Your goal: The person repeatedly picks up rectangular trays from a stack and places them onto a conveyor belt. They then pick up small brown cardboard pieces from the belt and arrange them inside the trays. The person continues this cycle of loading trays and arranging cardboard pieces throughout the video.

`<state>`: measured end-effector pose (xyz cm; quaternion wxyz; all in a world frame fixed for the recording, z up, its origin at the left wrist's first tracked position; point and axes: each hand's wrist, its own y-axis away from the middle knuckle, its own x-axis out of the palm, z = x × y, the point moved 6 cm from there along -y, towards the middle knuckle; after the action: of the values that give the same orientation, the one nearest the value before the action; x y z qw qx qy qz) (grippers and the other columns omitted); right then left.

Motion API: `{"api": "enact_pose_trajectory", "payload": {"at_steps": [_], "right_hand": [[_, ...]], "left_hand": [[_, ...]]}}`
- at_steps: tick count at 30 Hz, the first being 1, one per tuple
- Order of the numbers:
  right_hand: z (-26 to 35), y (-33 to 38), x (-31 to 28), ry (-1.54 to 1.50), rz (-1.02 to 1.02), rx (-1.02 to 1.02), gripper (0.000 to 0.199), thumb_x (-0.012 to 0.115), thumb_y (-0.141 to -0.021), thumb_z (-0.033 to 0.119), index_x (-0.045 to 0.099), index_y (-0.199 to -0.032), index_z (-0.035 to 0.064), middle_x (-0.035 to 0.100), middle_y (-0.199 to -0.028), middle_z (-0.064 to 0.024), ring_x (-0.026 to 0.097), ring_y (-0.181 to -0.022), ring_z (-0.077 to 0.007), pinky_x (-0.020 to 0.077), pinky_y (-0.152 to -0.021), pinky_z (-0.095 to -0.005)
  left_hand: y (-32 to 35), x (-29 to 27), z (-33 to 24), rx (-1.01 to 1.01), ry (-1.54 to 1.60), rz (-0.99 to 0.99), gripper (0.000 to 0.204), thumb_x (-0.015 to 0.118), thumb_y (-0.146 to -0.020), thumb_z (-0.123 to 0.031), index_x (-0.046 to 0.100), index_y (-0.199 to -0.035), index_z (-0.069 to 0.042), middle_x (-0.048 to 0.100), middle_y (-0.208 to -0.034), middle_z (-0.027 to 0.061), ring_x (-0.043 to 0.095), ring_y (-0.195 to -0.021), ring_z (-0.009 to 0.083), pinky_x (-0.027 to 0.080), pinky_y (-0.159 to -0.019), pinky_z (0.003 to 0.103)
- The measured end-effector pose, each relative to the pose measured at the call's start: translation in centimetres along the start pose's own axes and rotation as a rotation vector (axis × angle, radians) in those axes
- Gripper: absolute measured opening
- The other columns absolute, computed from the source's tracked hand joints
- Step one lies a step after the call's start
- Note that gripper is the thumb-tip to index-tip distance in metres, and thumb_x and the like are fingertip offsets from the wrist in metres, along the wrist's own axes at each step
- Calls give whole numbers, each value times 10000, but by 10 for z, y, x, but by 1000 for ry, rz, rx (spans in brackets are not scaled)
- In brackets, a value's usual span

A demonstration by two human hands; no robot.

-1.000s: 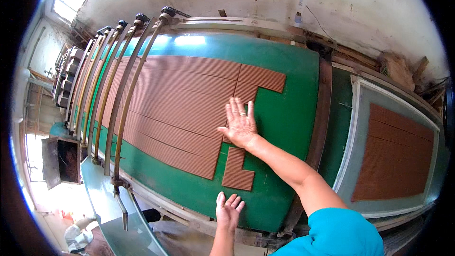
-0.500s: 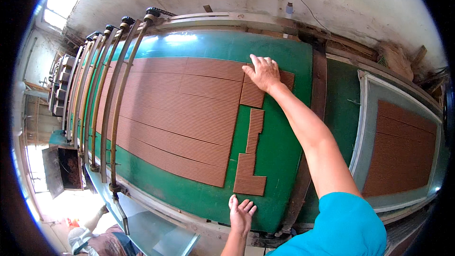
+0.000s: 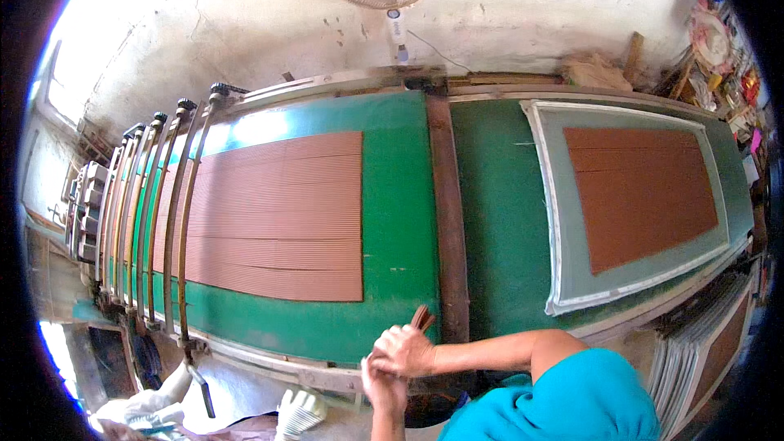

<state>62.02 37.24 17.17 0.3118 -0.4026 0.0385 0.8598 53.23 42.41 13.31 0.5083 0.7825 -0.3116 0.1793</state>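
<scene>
My right hand [image 3: 406,350] is closed around a bunch of brown ribbed strips [image 3: 422,318], whose ends stick up past its knuckles. Just below and touching it, my left hand [image 3: 384,388] is closed on the lower part of the same bunch; its fingertips are partly covered. Both hands are together over the near edge of the green belt [image 3: 398,204]. To their far left, a large brown ribbed sheet [image 3: 282,212] lies flat on the belt, with fine lines across it and a straight right edge.
Several crosswise metal bars [image 3: 189,204] span the belt at left. A dark crossbar [image 3: 451,220] divides it from a white-edged frame [image 3: 552,237] around a brown panel [image 3: 645,196]. Stacked frames [image 3: 682,367] stand at lower right. A co-worker's gloved hand [image 3: 300,416] is at lower left.
The loose ribbed pieces right of the large sheet have been picked up off the belt. My right hand has come from the far side to join my left. My view has turned rightward.
</scene>
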Motion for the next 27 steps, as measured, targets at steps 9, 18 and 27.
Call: {"api": "enact_pose_trajectory", "payload": {"at_steps": [9,18,27], "right_hand": [[154,123,67,-2,131,-556,524,645,-702,377,535,-1073,23,472,-1226,-149,397,-1208,-298,194,-1027,-545],[4,317,6,253,118,313,320,483,-837,352,628,-994,114,630,-991,-70,575,-972,-230,387,-851,-520],[-122,548,-93,-363,-637,1150,392,545,-829,395,645,-984,49,666,-915,-136,640,-864,-235,483,-757,-357]], "left_hand": [[254,-126,-33,1036,-684,-692,406,612,-770,-174,522,-1124,4,575,-1006,164,552,-935,292,462,-815,363],[219,-172,44,901,-1277,-704,552,669,-690,-114,482,-1166,92,540,-1114,258,526,-1021,374,427,-906,401],[106,-17,112,916,-1181,-83,517,590,-805,-131,408,-1242,76,572,-1040,205,554,-933,278,470,-796,362]]}}
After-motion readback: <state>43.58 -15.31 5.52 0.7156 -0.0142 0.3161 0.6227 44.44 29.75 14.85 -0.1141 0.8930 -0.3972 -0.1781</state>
